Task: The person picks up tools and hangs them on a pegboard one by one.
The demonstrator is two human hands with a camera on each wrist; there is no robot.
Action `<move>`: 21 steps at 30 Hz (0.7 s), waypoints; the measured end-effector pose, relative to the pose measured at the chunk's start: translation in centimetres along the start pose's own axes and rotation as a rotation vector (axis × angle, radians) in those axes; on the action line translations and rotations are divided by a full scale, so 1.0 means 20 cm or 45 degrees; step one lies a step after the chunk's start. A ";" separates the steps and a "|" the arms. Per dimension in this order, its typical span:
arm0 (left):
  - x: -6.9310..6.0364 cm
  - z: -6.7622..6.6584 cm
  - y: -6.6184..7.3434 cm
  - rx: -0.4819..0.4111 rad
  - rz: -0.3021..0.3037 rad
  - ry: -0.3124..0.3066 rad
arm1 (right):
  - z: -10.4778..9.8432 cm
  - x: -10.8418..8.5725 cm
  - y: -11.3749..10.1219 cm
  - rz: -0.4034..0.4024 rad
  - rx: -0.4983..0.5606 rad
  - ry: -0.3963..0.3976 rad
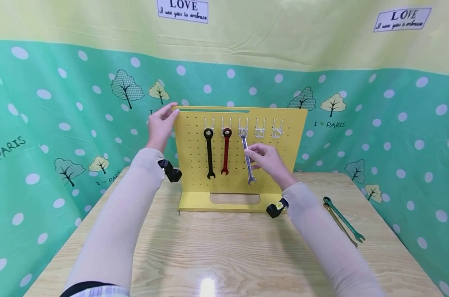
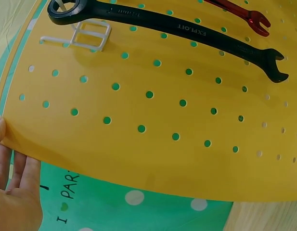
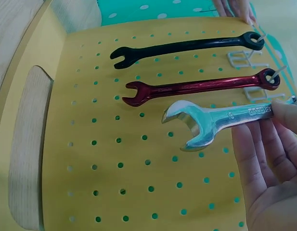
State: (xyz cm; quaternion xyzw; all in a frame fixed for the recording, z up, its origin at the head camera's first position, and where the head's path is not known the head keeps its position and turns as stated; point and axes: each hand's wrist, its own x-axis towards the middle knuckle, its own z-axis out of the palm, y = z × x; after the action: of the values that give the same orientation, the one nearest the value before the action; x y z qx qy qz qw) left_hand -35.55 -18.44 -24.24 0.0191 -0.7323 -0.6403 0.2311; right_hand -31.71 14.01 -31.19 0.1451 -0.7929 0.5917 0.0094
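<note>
A yellow pegboard (image 1: 194, 173) stands upright on the table. My left hand (image 1: 161, 128) pinches its upper left corner, thumb on the front face and fingers behind the edge (image 2: 23, 166). With thumb and fingers, my right hand (image 1: 267, 161) holds a silver combination wrench (image 1: 248, 159) by the shaft. The wrench's ring end is up at the third white hook (image 1: 243, 122), its open end pointing down. A black wrench (image 1: 209, 152) and a red wrench (image 1: 226, 152) hang by their ring ends from the first two hooks, left of the silver one.
Two more white hooks, one of them a hook (image 1: 277, 128) at the far right, carry no wrench. On the wooden table (image 1: 217, 247), a green wrench (image 1: 343, 218) and a gold wrench (image 1: 339, 225) lie side by side at the right. A patterned curtain (image 1: 98, 103) hangs behind.
</note>
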 end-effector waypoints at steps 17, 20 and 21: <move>0.00 0.00 0.00 0.020 -0.001 0.009 | 0.04 0.07 0.08 0.046 0.109 -0.043; 0.00 0.00 0.00 0.029 0.001 0.007 | 0.05 0.07 0.08 0.051 0.126 -0.043; 0.00 0.00 0.00 0.031 0.001 0.006 | 0.05 0.08 0.08 0.054 0.129 -0.043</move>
State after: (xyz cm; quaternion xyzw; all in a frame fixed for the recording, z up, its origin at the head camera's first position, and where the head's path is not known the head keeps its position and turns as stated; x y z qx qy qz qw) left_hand -35.42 -18.44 -24.17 0.0229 -0.7395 -0.6312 0.2328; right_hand -33.38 13.10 -32.75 0.1385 -0.7649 0.6286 -0.0238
